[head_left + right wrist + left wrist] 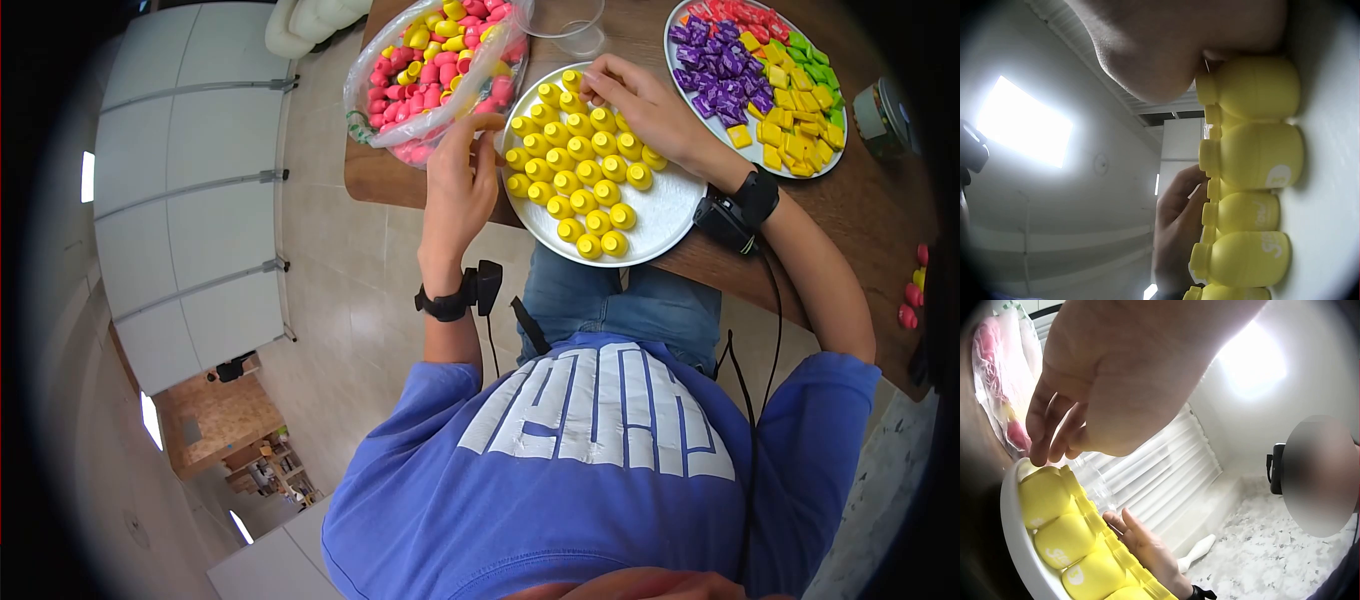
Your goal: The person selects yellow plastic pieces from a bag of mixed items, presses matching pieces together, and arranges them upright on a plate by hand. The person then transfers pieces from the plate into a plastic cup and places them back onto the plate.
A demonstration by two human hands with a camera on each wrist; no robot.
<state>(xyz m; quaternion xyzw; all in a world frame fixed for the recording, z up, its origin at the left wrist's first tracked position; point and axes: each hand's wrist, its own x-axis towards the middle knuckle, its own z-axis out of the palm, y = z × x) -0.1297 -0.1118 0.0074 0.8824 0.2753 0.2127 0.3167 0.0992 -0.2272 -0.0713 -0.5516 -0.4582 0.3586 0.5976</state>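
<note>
Rows of small yellow bottles [585, 175] stand upright on a round white plate [665, 215]. My right hand [650, 110] reaches over the plate's far side, its fingertips beside the bottles at the far edge; whether they grip one is hidden. My left hand [465, 175] is at the plate's left rim, fingers bent loosely and pointing at the rim, with nothing visible in them. In the left wrist view the left fingers hang just above the rim [1016, 519], close to the nearest yellow bottle [1044, 494]. The right wrist view shows bottles [1260, 153] below the right hand.
A clear plastic bag [430, 85] of pink and yellow pieces lies at the left, with a clear cup [580, 35] beside it. At the right are a plate of wrapped sweets [735, 120] and a jar [885, 120]. Pink and yellow pieces [914, 290] lie far right.
</note>
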